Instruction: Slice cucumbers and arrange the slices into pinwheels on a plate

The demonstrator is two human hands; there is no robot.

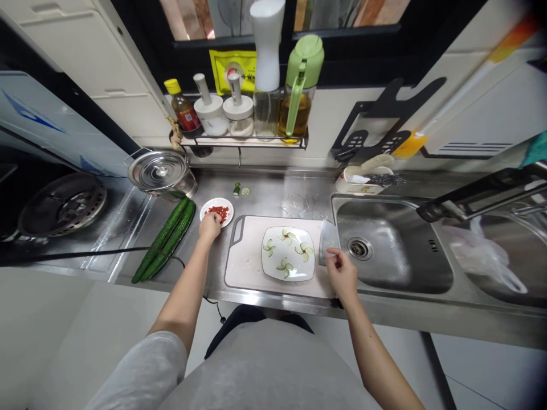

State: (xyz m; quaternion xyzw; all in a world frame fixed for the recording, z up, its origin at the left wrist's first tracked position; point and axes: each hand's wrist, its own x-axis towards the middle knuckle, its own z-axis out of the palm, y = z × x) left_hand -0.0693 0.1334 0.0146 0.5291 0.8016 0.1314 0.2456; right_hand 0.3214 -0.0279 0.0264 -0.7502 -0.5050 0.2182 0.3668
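My left hand (209,226) reaches over a small white dish (229,204), its fingers pinched together on chopped red pepper (222,212); the fingertips are partly hidden. On a pale cutting board (243,273) lies a white squarish plate (273,242) with several pinwheels of thin cucumber slices (305,250), some with red bits in the middle. My right hand (343,273) hovers at the board's right side, fingers curled in and closed; anything between them is too small to make out. Beside it a cleaver (328,236) rests on the board's right edge, its handle mostly covered by the hand.
Two whole cucumbers (164,242) lie left of the dish, near a lidded steel pot (160,173). Cucumber ends (237,188) sit behind the board. To the right is a steel sink (393,245). A rack (248,139) with seasoning jars and an oil bottle (299,91) hangs at the back.
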